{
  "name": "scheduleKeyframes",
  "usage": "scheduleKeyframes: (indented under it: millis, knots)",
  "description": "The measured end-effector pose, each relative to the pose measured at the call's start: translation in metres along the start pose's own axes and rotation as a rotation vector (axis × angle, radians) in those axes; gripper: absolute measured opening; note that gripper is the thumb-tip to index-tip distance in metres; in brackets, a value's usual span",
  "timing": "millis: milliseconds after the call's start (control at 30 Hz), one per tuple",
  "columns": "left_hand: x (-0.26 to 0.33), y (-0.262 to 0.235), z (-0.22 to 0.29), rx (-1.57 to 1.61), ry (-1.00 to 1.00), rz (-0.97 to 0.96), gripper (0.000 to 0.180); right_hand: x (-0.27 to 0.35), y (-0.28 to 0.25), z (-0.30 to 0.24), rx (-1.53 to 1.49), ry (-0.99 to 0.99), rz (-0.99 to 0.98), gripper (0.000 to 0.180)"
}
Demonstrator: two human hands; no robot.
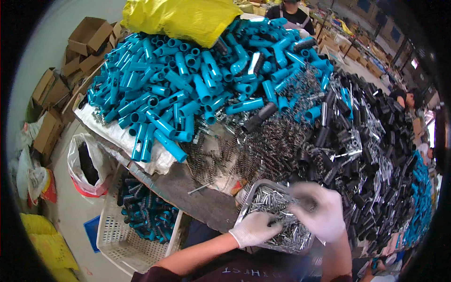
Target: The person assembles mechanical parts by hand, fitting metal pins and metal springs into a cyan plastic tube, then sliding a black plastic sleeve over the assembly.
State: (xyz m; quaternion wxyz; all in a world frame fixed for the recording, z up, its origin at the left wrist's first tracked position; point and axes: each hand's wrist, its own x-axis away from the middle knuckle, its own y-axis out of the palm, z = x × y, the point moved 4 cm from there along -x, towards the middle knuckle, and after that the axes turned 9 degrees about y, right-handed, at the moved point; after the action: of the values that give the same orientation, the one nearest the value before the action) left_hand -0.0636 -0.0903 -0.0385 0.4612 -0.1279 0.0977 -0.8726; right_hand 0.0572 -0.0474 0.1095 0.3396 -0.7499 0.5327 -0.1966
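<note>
My left hand (257, 229), in a white knit glove, rests over the near left side of a grey tray (253, 192). Its fingers curl in toward the thumb, and what they hold, if anything, is hidden. The tray contains many small silvery metal pins (268, 199). My right hand (322, 211), also in a white glove, is over the tray's right side, smeared by motion, so its fingers cannot be read. Just beyond the tray spreads a heap of dark coil springs (253, 152).
Teal plastic tubes (164, 84) are piled across the far table under a yellow sack (181, 19). Black tubes (371, 174) and metal rods heap up at right. A cream crate (117, 239) holds teal-and-black parts at lower left. Cardboard boxes (89, 35) and another person (291, 14) are farther off.
</note>
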Motion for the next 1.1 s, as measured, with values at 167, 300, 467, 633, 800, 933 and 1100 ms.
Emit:
scheduleKeyframes:
  millis: [167,300,467,633,800,933,1100]
  knots:
    - [0.004,-0.003,-0.004,-0.047,-0.009,-0.01,0.045,-0.122,0.085,-0.041,0.343,-0.217,0.0,0.072]
    - [0.0,0.003,-0.006,0.017,0.025,-0.023,0.045,-0.207,0.144,-0.042,0.459,0.067,-0.146,0.08]
    - [0.002,0.002,0.0,0.034,0.044,-0.019,0.045,-0.247,0.166,-0.032,0.353,0.076,-0.117,0.075]
    - [0.003,0.003,-0.006,0.028,0.027,-0.018,0.047,-0.201,0.132,-0.028,0.306,0.168,-0.186,0.048]
    - [0.007,-0.007,-0.002,-0.011,-0.027,0.033,0.047,-0.1,0.055,0.003,-0.776,0.286,-0.217,0.058]
    - [0.003,-0.008,0.008,-0.017,-0.063,0.021,0.046,-0.002,0.013,0.037,-0.927,0.222,-0.259,0.058]
    - [-0.001,-0.01,0.01,-0.011,-0.132,0.001,0.045,0.082,0.006,0.084,-1.027,0.269,-0.131,0.035]
